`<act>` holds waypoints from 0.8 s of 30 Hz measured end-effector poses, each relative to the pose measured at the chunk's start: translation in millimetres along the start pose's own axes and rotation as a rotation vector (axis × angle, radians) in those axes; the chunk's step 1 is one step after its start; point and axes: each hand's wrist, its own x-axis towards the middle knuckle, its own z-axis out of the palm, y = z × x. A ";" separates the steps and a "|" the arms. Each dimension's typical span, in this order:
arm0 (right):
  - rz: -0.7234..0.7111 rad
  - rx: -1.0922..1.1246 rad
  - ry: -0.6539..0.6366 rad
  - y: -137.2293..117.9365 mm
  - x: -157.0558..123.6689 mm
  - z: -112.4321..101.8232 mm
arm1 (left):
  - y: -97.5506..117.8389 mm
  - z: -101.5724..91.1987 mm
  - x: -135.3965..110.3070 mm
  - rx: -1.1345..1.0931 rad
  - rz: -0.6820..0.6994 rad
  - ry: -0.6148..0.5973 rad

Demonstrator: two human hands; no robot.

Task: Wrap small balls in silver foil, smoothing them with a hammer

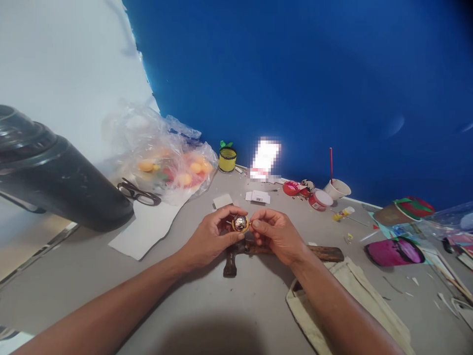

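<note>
A small round shiny object with a gold rim (241, 223) is held up between both hands above the grey table (192, 301). My left hand (212, 235) pinches it from the left with thumb and fingers curled. From the right, my right hand (275, 232) pinches its edge with fingertips closed. A hammer with a wooden handle (325, 253) lies on the table just under my hands, its dark head (230, 264) toward me.
A clear plastic bag of coloured items (166, 158) and black glasses (138, 193) lie at the left, beside a large dark cylinder (55, 177). A yellow cup (227, 159), paint pots (320, 199), a white cup with a red stick (336, 187), paper scraps and a cloth bag (332, 301) sit to the right.
</note>
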 end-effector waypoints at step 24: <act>0.055 -0.090 0.030 -2.3 -2.9 4.5 | 4.1 4.0 0.6 -0.050 -0.043 0.083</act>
